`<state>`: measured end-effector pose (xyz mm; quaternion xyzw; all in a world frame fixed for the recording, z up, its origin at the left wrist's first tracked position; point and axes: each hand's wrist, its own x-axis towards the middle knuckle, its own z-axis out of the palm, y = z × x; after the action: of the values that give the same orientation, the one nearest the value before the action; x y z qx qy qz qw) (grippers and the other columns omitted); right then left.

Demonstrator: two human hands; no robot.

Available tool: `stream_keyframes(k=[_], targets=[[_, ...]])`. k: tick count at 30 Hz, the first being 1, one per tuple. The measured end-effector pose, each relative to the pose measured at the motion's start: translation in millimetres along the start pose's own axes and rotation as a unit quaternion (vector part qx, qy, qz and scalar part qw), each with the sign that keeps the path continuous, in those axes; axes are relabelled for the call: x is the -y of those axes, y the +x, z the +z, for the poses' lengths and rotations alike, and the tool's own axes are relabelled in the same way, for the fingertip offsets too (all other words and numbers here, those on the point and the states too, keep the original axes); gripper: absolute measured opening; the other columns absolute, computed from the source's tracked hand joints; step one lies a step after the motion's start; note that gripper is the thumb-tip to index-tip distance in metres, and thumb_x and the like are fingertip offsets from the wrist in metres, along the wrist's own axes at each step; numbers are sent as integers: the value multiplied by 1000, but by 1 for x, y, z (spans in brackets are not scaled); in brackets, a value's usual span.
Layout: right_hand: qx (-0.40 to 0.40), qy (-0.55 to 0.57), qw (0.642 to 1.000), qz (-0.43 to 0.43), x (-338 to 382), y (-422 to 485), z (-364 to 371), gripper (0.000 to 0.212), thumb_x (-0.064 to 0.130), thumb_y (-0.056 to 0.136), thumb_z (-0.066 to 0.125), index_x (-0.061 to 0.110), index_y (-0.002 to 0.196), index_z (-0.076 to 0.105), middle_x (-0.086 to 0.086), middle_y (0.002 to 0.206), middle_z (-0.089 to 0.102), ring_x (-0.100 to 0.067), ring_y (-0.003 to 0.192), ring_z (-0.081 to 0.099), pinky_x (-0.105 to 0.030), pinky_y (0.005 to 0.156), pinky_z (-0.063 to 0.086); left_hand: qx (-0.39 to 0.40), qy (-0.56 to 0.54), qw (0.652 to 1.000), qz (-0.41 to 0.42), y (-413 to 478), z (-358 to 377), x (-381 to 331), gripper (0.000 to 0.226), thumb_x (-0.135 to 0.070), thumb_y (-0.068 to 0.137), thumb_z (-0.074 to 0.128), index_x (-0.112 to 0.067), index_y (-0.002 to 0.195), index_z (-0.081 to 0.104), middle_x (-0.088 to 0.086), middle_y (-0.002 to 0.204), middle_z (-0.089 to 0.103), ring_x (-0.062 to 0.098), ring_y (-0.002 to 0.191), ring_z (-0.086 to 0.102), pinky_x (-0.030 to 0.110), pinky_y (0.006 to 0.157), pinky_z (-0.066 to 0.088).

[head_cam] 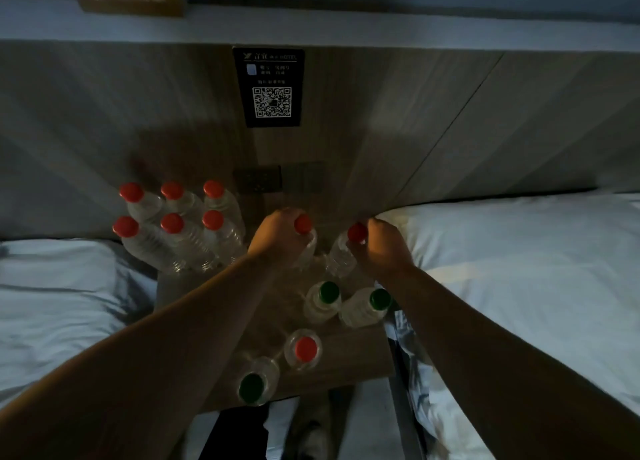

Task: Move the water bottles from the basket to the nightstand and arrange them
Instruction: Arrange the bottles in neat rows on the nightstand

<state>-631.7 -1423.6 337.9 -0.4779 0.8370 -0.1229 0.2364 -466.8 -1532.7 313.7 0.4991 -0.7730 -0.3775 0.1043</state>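
Several clear red-capped water bottles (180,224) stand in two rows at the back left of the wooden nightstand (356,352). My left hand (277,237) grips the neck of a red-capped bottle (304,224) near the back middle. My right hand (381,248) grips another red-capped bottle (356,233) just to its right. Both bottles stand on the nightstand. Closer to me stand two green-capped bottles (329,292), (379,299), a red-capped bottle (305,348) and a third green-capped bottle (252,387) near the front edge. The basket is not in view.
A bed with white sheets (55,303) lies left of the nightstand and another with a pillow (519,269) lies right. A wood-panel headboard wall carries a black QR-code sign (270,88) and wall sockets (277,179). The floor (311,432) shows below.
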Motion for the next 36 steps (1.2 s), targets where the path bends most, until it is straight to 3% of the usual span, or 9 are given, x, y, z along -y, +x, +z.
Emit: stream_keyframes(k=[2,5,12,16,23,27,29,32,36], targets=[[5,23,1000,16,2,1,1,53,58,84,55,11,108,55,-11,102,62,-27,97,60,-41,84,50,-1,2,1000,-2,2,0,3,39,-30,78,74,-20,114,65,3,106,67,21,97,62,28,77,45],[-11,56,998,39,6,1,1,48,47,82,66,13,114,54,-10,111,63,-26,104,60,-43,91,49,-1,3,1000,-16,1,0,7,26,-31,77,75,-21,100,68,-1,90,67,19,86,64,29,70,48],[-26,52,997,58,7,-5,5,28,33,98,49,18,121,56,-3,120,62,-22,117,56,-26,87,39,-65,-5,998,-4,-24,-13,7,20,-30,75,74,-21,91,69,-4,85,65,14,77,60,29,65,50],[-49,75,995,-32,24,-19,-8,28,27,93,57,17,120,58,-6,117,65,-21,113,58,-34,98,48,-103,-27,994,1,-46,-28,12,17,-30,74,75,-23,85,66,-8,81,61,10,74,58,22,56,37],[-27,31,989,-143,63,-39,-17,32,18,96,50,17,128,52,-6,120,62,-20,114,57,-24,94,42,-154,-36,987,30,-102,-66,26,16,-33,82,70,-22,92,63,-14,83,59,8,80,62,26,70,51],[-1,20,986,-164,92,-46,-11,38,25,91,60,20,128,52,-5,118,65,-20,112,60,-33,96,49,-195,-37,980,2,-129,-88,38,13,-28,80,75,-27,86,63,-16,79,62,2,75,61,21,67,47],[6,25,985,-172,107,-52,-6,43,28,86,67,17,126,55,-5,115,67,-20,109,61,-31,92,49,-208,-41,977,-18,-137,-98,50,13,-27,77,77,-26,84,66,-14,79,63,8,75,64,21,66,46],[26,34,983,-181,128,-62,7,40,28,84,69,17,121,58,-3,109,68,-19,102,63,-30,86,50,-222,-36,973,-50,-146,-112,69,17,-27,73,79,-31,76,63,-17,73,59,0,70,59,15,61,40],[46,42,977,-201,153,-72,30,22,20,91,60,16,113,59,0,100,64,-11,92,58,-22,79,42,-230,-47,970,-68,-153,-128,97,16,-24,72,81,-22,84,70,-5,80,65,15,75,64,35,69,55]])
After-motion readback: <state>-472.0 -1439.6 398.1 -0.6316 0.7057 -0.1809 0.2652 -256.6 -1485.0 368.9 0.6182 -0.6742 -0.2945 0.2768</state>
